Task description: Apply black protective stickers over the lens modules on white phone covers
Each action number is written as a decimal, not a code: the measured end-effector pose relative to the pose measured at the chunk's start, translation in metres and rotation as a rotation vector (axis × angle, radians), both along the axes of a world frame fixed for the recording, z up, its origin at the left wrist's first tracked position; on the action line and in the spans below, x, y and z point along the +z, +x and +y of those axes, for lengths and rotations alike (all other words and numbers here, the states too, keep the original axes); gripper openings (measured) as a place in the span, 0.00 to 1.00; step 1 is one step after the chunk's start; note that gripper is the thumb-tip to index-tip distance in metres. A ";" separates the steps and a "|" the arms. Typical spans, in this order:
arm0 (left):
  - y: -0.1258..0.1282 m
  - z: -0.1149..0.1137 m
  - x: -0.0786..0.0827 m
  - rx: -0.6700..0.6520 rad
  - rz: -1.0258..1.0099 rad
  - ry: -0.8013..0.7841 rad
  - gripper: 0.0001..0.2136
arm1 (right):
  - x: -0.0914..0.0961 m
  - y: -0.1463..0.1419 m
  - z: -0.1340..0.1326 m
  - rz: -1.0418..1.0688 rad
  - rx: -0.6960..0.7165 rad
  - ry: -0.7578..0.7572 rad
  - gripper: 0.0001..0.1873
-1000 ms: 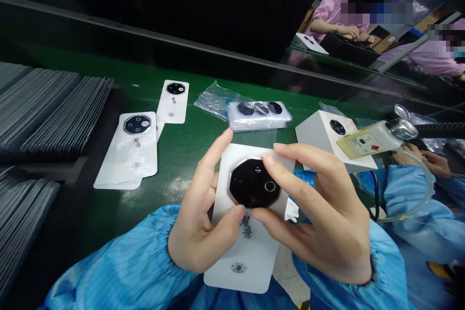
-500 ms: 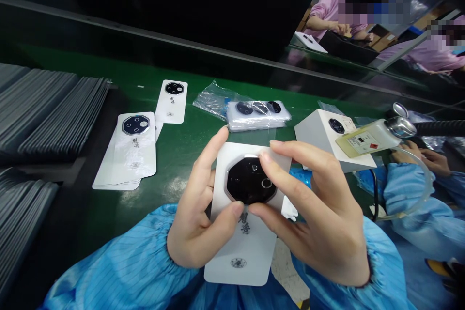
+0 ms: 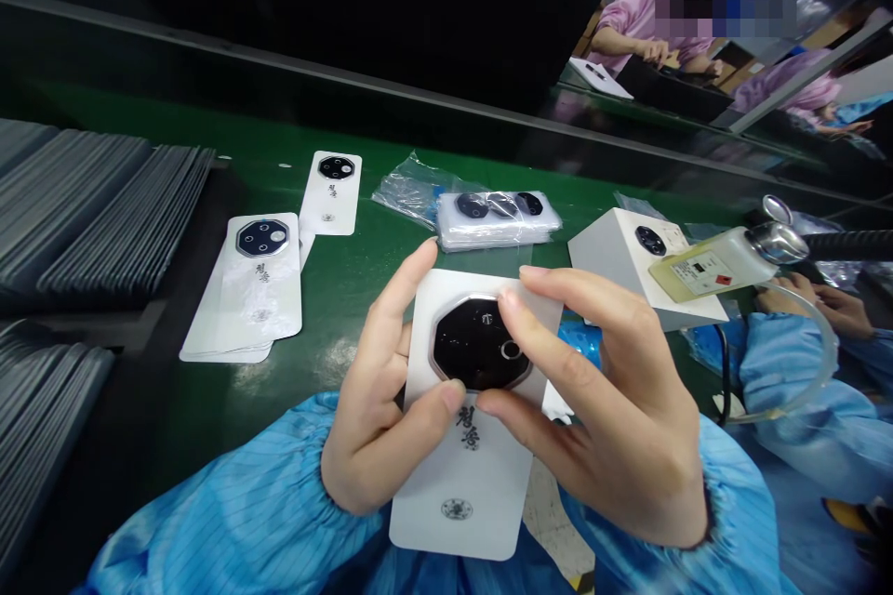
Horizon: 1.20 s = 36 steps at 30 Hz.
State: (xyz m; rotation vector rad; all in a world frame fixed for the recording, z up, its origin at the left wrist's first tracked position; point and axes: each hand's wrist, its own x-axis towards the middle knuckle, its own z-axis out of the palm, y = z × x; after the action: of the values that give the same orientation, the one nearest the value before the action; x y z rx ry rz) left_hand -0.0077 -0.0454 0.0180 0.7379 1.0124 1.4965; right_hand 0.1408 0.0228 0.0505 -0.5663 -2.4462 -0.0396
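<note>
Between my two hands is a white phone back cover (image 3: pixel 457 483) with dark characters and a small emblem on its lower half. A black octagonal camera lens panel (image 3: pixel 469 346) with a shiny rim sits near its upper end. My left hand (image 3: pixel 391 400) grips the cover along the left side, thumb at the panel's lower edge. On the right, my right hand (image 3: pixel 600 390) has its index fingertip on the panel's upper right and its thumb under the lower rim. Parts of the panel's right side are hidden by these fingers.
Similar white covers (image 3: pixel 261 297) lie to the left, and another cover (image 3: pixel 337 195) lies farther back. Bagged lens panels (image 3: pixel 495 228) are behind my hands. A white box (image 3: pixel 606 251) and a pump bottle (image 3: pixel 726 262) stand right, near a co-worker's hands (image 3: pixel 830 302). Grey racks (image 3: pixel 104 214) fill the left.
Both hands keep nearly the same grip. The cover tilts slightly, its lower end now a little lower in view, and the reflections on the lens panel have shifted.
</note>
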 end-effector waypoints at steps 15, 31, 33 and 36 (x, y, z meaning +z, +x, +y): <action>0.000 -0.003 0.005 0.024 -0.036 0.000 0.32 | 0.002 0.000 0.001 -0.021 0.005 0.018 0.23; 0.002 0.005 0.015 0.056 -0.049 0.071 0.30 | 0.006 0.002 0.010 0.204 0.040 -0.270 0.30; 0.005 0.005 0.028 0.049 -0.022 0.126 0.28 | 0.014 0.003 0.011 0.370 0.068 -0.466 0.24; 0.013 0.004 0.049 0.031 0.053 0.188 0.27 | 0.029 0.008 0.011 0.507 0.172 -0.713 0.10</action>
State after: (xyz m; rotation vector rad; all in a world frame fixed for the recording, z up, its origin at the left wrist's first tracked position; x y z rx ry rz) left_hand 0.0055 -0.0411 0.0669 0.9023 0.9350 1.6215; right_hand 0.1484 0.0338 0.0798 -0.5652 -1.9495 0.9569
